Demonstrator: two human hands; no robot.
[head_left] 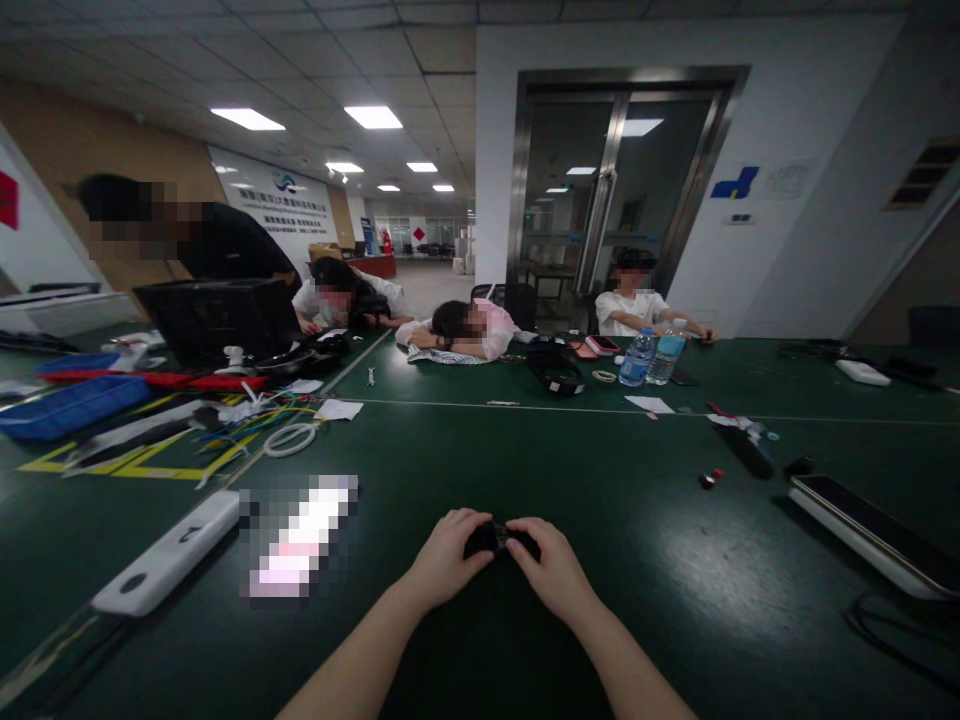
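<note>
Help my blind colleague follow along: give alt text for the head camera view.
A left hand and a right hand hold a small black object at a green table. Farther back, two plastic bottles stand right of center, and four other people are in view.

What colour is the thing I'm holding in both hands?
The held object is mostly black; the head view shows it.

Black object (481, 542) — dark green tabletop (420, 450), blue tray (75, 408), white device (169, 558)
</note>
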